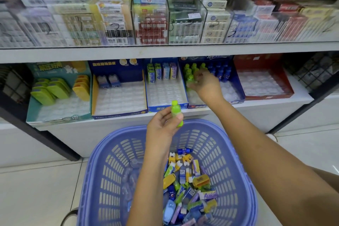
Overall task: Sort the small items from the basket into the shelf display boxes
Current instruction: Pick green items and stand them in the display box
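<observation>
The blue plastic basket (233, 152) sat at 6 o'clock in the head view, on the floor in front of the lower shelf (256, 105). A heap of small items (187, 185) lay in its bottom, toward its right half: mini bottles, little cartons, yellow and blue pieces.

The left hand (163, 124) was above the basket's far rim, near centre frame. Its grip, thumb against fingers, was pinched on a green mini bottle (176, 114), held upright with the cap at 12 o'clock.

The right hand (205, 84) reached to 1 o'clock, over the blue display box (238, 95) holding green mini bottles (192, 71) on its left and blue mini bottles (220, 70) on its right. Fingers were curled at the row of green bottles; something green showed under them, but motion blur hid whether that grip was pressed on a bottle or loose. Cannot tell.

Other display boxes on the same shelf, from 9 o'clock rightward: a teal box (33, 110) with green and yellow cases, a dark-blue box (94, 101) with two blue pieces at the back, a box of small cartons (163, 109), and at 2 o'clock a red box (289, 88) showing only its clear tray. The upper shelf carried clear bins of packets (152, 22).
</observation>
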Demonstrator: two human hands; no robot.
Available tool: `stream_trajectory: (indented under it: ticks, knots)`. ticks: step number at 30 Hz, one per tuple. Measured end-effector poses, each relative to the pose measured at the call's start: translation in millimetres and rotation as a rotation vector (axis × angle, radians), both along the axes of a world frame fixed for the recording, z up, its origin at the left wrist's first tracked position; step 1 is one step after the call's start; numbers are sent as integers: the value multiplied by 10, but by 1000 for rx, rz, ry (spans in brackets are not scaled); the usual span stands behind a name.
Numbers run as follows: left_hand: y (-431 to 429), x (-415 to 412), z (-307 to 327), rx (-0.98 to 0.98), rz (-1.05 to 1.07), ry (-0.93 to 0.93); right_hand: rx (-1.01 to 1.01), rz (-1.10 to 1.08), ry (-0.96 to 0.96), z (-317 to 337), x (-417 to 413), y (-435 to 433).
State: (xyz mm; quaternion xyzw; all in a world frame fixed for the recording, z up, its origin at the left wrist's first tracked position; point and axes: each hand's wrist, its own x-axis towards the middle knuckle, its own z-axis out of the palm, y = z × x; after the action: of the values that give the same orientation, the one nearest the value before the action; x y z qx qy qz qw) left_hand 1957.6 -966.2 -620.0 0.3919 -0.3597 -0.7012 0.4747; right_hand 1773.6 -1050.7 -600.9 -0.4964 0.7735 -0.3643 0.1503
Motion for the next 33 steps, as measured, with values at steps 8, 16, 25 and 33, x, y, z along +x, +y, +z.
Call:
stream_trajectory:
  ticks: [8, 16, 25, 33]
  knots:
    - [20, -91, 15, -297, 169, -348, -13, 327, -580, 73, 536, 967]
    - [-133, -92, -156, -629, -145, -1028, -290, -78, -219, 111, 33, 516]
    - [-162, -78, -244, -711, -178, -1121, 52, 51, 190, -8, -284, -51]
    - [-158, -74, -281, -690, -191, -1092, 136, 58, 330, -46, -252, -86]
